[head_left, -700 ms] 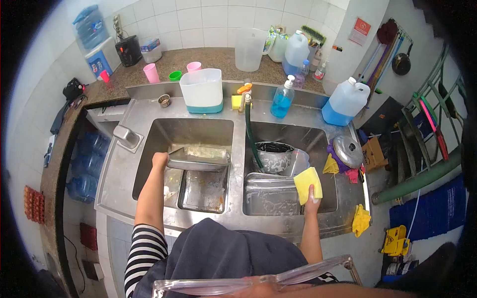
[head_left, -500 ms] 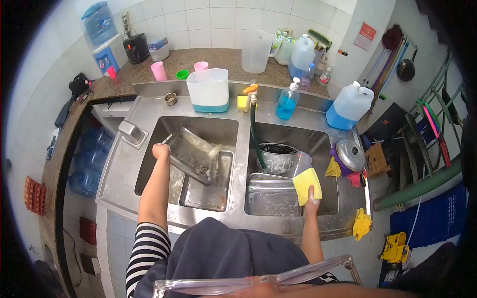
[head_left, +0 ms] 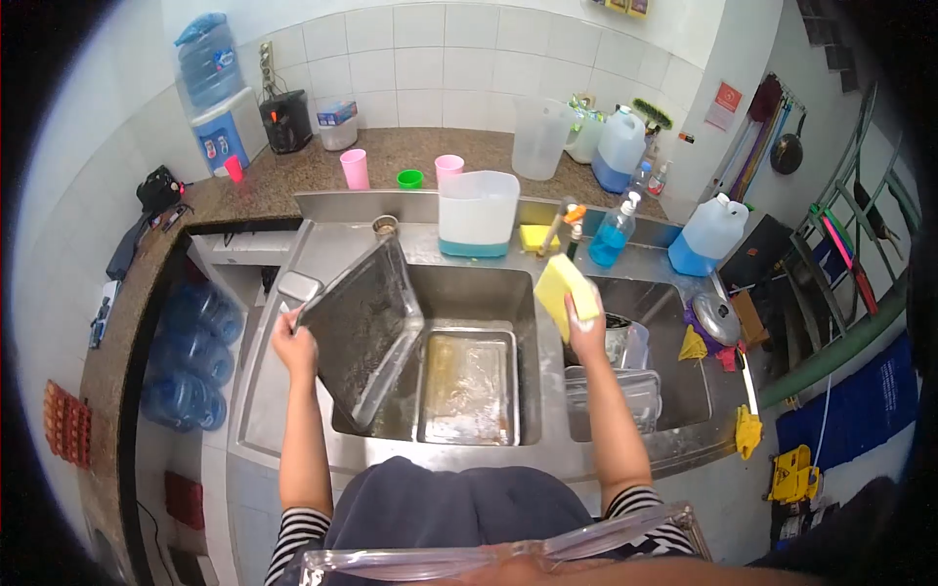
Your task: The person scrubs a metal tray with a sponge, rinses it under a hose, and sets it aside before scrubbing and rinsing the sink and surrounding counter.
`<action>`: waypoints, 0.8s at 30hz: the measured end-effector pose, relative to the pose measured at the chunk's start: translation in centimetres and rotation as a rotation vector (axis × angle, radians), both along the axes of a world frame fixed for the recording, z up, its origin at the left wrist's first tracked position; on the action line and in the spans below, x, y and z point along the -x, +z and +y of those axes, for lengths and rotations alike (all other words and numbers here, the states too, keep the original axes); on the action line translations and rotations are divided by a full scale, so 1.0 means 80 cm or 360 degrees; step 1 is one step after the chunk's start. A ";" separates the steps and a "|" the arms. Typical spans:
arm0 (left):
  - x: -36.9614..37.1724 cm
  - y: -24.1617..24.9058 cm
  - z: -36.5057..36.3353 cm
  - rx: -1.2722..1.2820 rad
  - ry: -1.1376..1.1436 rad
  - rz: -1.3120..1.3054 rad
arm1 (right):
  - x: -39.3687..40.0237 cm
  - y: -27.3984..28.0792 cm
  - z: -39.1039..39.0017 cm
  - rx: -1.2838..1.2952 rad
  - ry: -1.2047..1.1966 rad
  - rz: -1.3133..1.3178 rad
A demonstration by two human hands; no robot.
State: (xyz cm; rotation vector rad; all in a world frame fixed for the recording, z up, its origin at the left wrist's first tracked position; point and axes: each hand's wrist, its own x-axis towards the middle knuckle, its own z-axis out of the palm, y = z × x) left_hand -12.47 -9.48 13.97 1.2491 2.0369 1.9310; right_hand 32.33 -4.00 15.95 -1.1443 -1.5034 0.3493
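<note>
Over the left basin [head_left: 479,293], one metal pan [head_left: 354,337], rectangular, is held steeply tilted. It is gripped near its left corner by the left hand [head_left: 295,347], fingers clamped on the edge; whether the basin is touched by its lower end cannot be told.

Right hand [head_left: 588,335]: fingers clamped on a yellow sponge [head_left: 560,293], carried above the divider between the basins, well apart from the pan.

Change noted: the pan has been lifted and swung leftward from its lower place in the basin; the sponge has been brought inward from over the right basin [head_left: 686,396]. By this, a broad face of the pan is exposed and the scrubbing hand is drawn nearer; as judged, the piece is being turned about for handling.

Beneath: one metal tray [head_left: 469,386], laid flat in the left basin, now largely uncovered. Right basin: clear container [head_left: 635,396], partly hidden by the forearm.

Steel sink [head_left: 262,420], back ledge: small metal cup [head_left: 386,226]; white tub [head_left: 479,210], teal at its base; second sponge [head_left: 538,237]; pump bottle [head_left: 610,241] of blue liquid; at the right end, a jug [head_left: 705,239], likewise filled.

Brown worktop [head_left: 410,146] behind: two pink cups [head_left: 355,170], green cup [head_left: 410,180], translucent pitcher [head_left: 540,142].

Room: white tiled wall [head_left: 420,78]; water dispenser [head_left: 220,132] at left; large bottles [head_left: 195,317] stored below; yellow mop bucket [head_left: 793,476] on the floor at right.
</note>
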 end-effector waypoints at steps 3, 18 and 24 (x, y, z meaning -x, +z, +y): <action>0.098 -0.020 -0.013 -0.0131 -0.0137 -0.0420 | 0.058 0.039 0.079 -0.0297 -0.0038 -0.0244; 0.218 -0.069 -0.065 0.0062 -0.0347 -0.1362 | 0.180 -0.036 0.538 0.1212 0.0755 -0.2314; 0.226 -0.080 -0.059 0.0099 -0.0300 -0.1450 | 0.199 -0.022 0.524 0.1195 0.0782 -0.2738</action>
